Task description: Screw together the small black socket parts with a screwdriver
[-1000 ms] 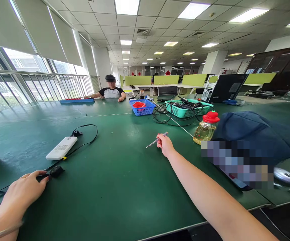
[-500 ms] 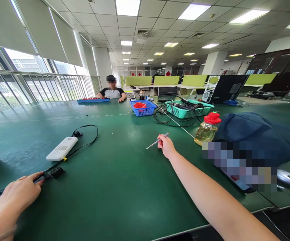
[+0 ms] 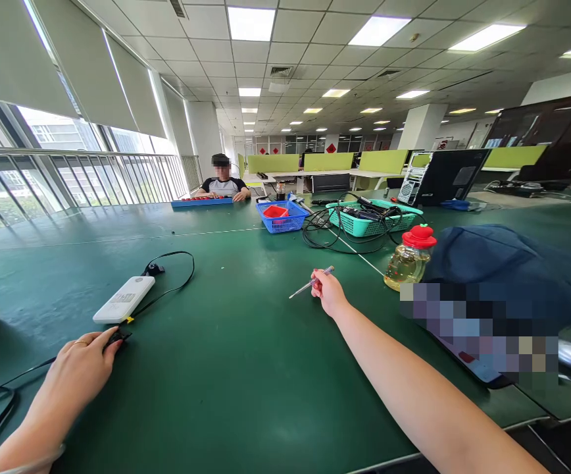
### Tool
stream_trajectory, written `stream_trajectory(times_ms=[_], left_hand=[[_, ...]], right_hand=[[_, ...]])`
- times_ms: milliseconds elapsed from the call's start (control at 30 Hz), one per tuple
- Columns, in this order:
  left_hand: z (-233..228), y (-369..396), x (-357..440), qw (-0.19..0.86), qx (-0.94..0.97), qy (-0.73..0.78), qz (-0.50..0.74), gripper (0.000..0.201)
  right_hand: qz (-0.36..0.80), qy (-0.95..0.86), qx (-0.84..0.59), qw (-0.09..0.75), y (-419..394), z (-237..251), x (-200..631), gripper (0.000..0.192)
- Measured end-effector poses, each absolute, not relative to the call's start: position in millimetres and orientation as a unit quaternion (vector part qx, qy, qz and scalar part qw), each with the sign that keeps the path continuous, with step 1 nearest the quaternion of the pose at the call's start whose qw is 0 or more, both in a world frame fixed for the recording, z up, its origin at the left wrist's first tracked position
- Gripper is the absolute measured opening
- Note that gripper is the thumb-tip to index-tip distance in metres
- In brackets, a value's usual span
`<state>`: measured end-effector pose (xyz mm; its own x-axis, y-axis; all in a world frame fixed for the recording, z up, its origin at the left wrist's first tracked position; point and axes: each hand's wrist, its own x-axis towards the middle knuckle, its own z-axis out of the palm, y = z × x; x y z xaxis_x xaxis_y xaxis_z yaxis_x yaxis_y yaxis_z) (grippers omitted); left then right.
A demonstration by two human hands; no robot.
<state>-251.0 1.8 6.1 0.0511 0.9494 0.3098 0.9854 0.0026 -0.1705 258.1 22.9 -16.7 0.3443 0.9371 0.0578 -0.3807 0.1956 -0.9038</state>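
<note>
The right hand [image 3: 329,294] pinches a thin metal-tipped tool [image 3: 310,282] in closed fingers, out over the middle of the green surface [image 3: 246,368] (tip pointing left). Near the front-left edge, the left hand [image 3: 75,372] rests its loosely curled fingers on a small black plug [image 3: 118,337], just beside a white power bank [image 3: 124,299].
</note>
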Motion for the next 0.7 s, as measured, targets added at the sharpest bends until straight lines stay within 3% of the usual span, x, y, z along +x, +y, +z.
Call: stream_trajectory(times_ms=[700], left_hand=[[25,-10,-238,0.105,-0.660,-0.741,-0.064,0.058]], right_hand=[[0.472,-0.333,-0.418,0.701,23,-17,259,0.031]])
